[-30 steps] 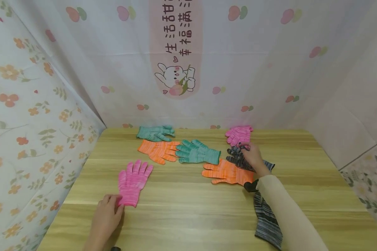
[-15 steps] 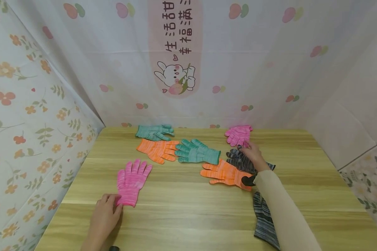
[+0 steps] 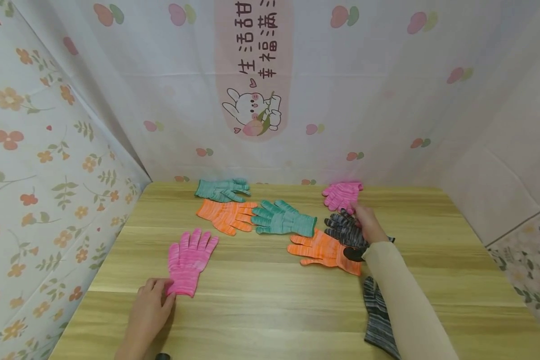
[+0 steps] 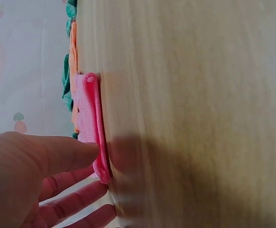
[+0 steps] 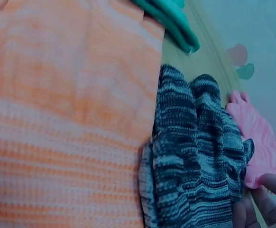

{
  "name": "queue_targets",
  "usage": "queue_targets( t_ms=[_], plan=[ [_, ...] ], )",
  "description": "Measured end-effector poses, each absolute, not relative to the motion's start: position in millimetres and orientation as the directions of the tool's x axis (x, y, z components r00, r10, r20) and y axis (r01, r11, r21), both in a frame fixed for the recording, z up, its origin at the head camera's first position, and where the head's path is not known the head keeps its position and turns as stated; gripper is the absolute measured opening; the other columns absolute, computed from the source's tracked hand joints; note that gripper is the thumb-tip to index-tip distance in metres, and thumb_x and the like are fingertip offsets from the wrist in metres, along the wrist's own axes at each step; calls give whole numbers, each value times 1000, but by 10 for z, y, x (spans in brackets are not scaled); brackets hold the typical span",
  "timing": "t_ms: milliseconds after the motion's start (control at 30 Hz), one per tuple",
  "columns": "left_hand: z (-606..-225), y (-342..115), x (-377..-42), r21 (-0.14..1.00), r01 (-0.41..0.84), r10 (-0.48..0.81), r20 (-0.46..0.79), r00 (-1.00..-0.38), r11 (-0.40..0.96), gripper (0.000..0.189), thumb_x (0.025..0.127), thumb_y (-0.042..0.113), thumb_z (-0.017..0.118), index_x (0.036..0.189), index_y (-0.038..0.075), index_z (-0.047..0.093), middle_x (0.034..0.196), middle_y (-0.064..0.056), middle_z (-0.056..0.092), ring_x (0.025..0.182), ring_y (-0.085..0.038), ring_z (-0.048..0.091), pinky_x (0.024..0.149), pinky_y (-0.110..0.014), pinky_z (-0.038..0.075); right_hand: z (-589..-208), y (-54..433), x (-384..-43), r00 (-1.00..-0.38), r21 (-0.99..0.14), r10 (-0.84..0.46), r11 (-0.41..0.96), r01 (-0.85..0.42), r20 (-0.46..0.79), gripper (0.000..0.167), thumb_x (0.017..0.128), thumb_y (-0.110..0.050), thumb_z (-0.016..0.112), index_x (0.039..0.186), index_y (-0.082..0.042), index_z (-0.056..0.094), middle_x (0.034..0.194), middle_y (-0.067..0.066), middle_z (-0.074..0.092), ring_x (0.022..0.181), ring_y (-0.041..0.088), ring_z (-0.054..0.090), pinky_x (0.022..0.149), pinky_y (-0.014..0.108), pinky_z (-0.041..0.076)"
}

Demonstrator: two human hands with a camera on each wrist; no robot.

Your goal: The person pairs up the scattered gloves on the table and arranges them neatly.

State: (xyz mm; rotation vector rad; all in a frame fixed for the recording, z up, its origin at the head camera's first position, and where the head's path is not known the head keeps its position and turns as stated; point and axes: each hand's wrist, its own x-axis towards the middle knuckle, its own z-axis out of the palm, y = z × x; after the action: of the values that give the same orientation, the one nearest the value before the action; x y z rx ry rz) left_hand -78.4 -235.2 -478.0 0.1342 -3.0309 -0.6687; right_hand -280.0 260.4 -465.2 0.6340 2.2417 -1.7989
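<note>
Right hand [image 3: 368, 222] has shifted from the middle-right dark glove [image 3: 344, 228] to the upper-right pink glove [image 3: 341, 196], touching it, grip unclear; its sleeve [image 3: 405, 295] partly hides the lower-right dark glove [image 3: 378, 325]. Left hand [image 3: 149, 307] pinches the left pink glove [image 3: 191, 262].

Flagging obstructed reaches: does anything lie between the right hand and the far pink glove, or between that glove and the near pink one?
Nothing visible stands between the right hand and the far pink glove; the two appear to meet at its finger ends. Toward the near pink glove, the middle teal glove lies across the direct line.
</note>
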Motion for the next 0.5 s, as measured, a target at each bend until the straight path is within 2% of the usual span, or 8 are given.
queue_targets(
  t_ms=[67,200,267,333,400,500],
  plan=[
    [-4777,-2363,-786,423,-83,-94,5,-996,903,30,86,12,61,113,-2,59,111,-22,55,103,-41,50,86,-55,43,-4641,2589,-2798,-881,-888,234,116,445,-411,31,97,-36,39,88,-6,45,75,-2,40,85,19,39,87,33,34],
    [-4769,-2386,-794,424,-90,-93,-14,-996,901,30,87,13,60,113,-2,59,112,-22,55,104,-40,50,86,-55,43,-4620,2559,-2798,-870,-896,292,86,437,-396,29,97,-33,41,100,-7,52,92,-1,51,85,13,44,83,30,38],
    [-4763,-2396,-802,423,-89,-88,-20,-996,902,30,87,13,60,113,-2,59,113,-22,54,103,-40,50,86,-55,43,-4601,2538,-2801,-872,-908,341,102,406,-351,30,96,-29,43,101,-2,54,90,1,52,81,13,45,78,29,38],
    [-4759,-2406,-808,423,-81,-81,-17,-997,902,30,87,13,60,113,-2,60,112,-22,55,102,-40,50,86,-55,43,-4569,2515,-2798,-884,-927,365,119,355,-292,29,95,-19,44,110,2,58,90,4,53,77,13,45,74,30,37],
    [-4756,-2414,-808,431,-68,-72,-6,-997,900,28,86,12,61,111,-2,61,110,-22,56,101,-40,51,85,-55,43,-4534,2494,-2799,-895,-944,377,126,304,-238,32,94,-9,43,121,2,58,95,8,55,77,14,46,75,30,38],
    [-4757,-2433,-805,442,-49,-64,19,-998,895,26,86,11,61,108,-2,62,107,-21,57,100,-41,52,83,-54,44,-4472,2455,-2810,-909,-957,384,160,241,-164,43,90,2,41,132,-1,51,117,16,57,90,15,52,82,29,44]
  ],
)
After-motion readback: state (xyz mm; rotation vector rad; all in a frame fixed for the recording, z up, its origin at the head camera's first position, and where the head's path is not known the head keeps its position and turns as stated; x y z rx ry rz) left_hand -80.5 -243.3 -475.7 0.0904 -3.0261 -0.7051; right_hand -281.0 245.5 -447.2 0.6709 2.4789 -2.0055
